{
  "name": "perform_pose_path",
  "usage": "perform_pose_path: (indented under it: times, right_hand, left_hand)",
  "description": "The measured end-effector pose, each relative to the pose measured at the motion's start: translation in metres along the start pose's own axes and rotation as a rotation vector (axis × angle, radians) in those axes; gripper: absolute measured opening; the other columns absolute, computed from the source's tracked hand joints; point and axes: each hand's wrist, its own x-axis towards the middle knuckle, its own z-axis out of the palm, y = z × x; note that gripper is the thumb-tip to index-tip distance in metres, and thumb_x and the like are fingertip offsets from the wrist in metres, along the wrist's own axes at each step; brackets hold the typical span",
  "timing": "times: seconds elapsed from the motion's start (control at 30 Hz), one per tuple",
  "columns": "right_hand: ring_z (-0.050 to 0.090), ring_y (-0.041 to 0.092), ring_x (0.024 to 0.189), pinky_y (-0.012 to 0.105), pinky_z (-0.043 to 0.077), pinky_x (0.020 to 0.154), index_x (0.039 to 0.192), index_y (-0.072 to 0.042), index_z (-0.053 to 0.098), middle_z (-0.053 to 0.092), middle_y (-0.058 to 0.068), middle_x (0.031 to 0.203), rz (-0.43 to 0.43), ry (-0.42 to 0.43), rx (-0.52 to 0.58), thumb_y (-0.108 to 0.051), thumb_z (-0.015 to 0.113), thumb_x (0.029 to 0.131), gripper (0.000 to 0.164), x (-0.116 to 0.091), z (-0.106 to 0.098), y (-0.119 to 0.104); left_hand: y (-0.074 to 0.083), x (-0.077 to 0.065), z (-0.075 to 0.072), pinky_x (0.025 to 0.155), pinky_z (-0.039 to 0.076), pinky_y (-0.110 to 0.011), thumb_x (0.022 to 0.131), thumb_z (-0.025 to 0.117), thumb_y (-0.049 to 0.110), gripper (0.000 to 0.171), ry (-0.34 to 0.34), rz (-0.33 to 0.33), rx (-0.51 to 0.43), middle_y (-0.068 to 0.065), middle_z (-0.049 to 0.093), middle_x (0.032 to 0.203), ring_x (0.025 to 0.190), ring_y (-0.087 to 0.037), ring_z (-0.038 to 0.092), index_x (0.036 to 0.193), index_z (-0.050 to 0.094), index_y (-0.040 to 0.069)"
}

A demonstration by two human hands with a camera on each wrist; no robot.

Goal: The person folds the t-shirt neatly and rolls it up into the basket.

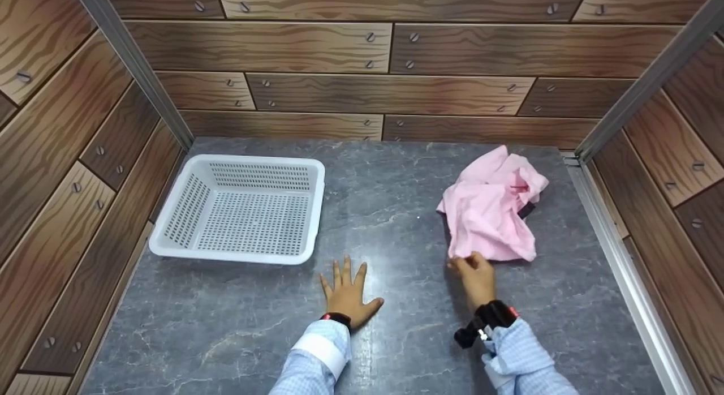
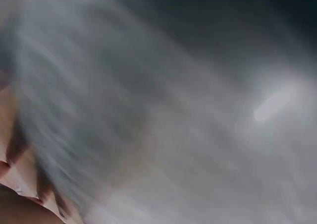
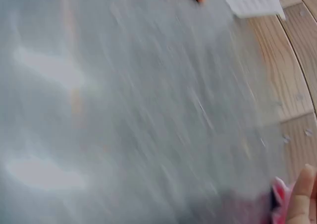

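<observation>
A crumpled pink cloth point(image 1: 492, 214) lies on the right side of the dark grey surface, with a small dark patch at its right edge and a thin red line in a fold. My right hand point(image 1: 477, 277) pinches its near left corner. In the right wrist view a bit of the pink cloth point(image 3: 280, 199) shows beside the fingers point(image 3: 301, 194) at the lower right. My left hand point(image 1: 346, 296), fingers spread and straight, is over the surface near the middle and holds nothing. Its wrist view shows mostly blurred surface and part of the hand point(image 2: 22, 209).
A white perforated plastic basket point(image 1: 314, 214) stands at the left, with nothing in it. Wood-patterned walls point(image 1: 317, 92) enclose the grey marbled surface point(image 1: 390, 185) at the back and sides. A metal rail point(image 1: 628, 270) runs along the right edge.
</observation>
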Motion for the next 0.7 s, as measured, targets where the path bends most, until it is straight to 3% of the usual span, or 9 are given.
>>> perform_pose_path:
  times: [0.13, 0.27, 0.4, 0.47, 0.57, 0.7]
  right_hand:
    - [0.070, 0.008, 0.073, 0.023, 0.058, 0.072, 0.100, 0.007, 0.062, 0.070, -0.002, 0.076, 0.102, -0.065, 0.153, 0.002, 0.055, 0.092, 0.011, -0.016, 0.013, 0.009]
    - [0.071, 0.009, 0.074, 0.022, 0.058, 0.071, 0.101, 0.006, 0.063, 0.072, 0.001, 0.077, 0.127, -0.111, 0.196, 0.001, 0.055, 0.093, 0.012, -0.029, 0.020, 0.013]
    - [0.068, 0.008, 0.072, 0.022, 0.056, 0.068, 0.100, 0.003, 0.066, 0.071, 0.001, 0.077, 0.121, -0.141, 0.144, -0.001, 0.059, 0.093, 0.012, -0.041, 0.025, 0.017]
    - [0.067, 0.009, 0.072, 0.023, 0.056, 0.068, 0.101, 0.004, 0.068, 0.071, 0.002, 0.079, 0.114, -0.159, 0.096, -0.002, 0.061, 0.092, 0.013, -0.046, 0.026, 0.021]
    - [0.066, 0.011, 0.073, 0.026, 0.057, 0.068, 0.104, 0.007, 0.067, 0.071, 0.006, 0.084, 0.102, -0.196, 0.008, -0.004, 0.063, 0.092, 0.017, -0.053, 0.028, 0.027]
    - [0.068, 0.013, 0.076, 0.028, 0.057, 0.070, 0.108, 0.005, 0.067, 0.072, 0.004, 0.089, 0.121, -0.291, -0.042, -0.006, 0.062, 0.092, 0.020, -0.060, 0.024, 0.030]
  left_hand:
    - [0.012, 0.005, -0.004, 0.112, 0.009, -0.073, 0.088, 0.061, 0.054, 0.083, 0.065, -0.008, -0.137, -0.019, 0.027, 0.160, 0.148, -0.048, 0.016, 0.153, 0.032, 0.010]
    - [0.032, 0.015, -0.012, 0.116, 0.023, -0.062, 0.094, 0.060, 0.040, 0.073, 0.145, 0.029, -0.406, -0.023, 0.037, 0.153, 0.143, -0.045, 0.030, 0.148, 0.034, -0.002]
    - [0.057, 0.024, -0.021, 0.113, 0.035, -0.051, 0.096, 0.061, 0.031, 0.059, 0.089, 0.073, -0.647, -0.024, 0.049, 0.143, 0.135, -0.039, 0.045, 0.140, 0.045, -0.005]
    - [0.069, 0.027, -0.025, 0.110, 0.039, -0.049, 0.095, 0.061, 0.030, 0.055, 0.023, 0.084, -0.675, -0.023, 0.053, 0.139, 0.131, -0.037, 0.050, 0.137, 0.050, -0.004]
    - [0.086, 0.030, -0.029, 0.108, 0.042, -0.045, 0.094, 0.063, 0.030, 0.051, -0.062, 0.088, -0.636, -0.020, 0.057, 0.135, 0.128, -0.034, 0.053, 0.133, 0.055, -0.001]
    - [0.102, 0.031, -0.027, 0.094, 0.051, -0.035, 0.091, 0.065, 0.020, 0.042, -0.086, 0.089, -0.600, -0.018, 0.064, 0.125, 0.109, -0.030, 0.065, 0.127, 0.060, 0.000]
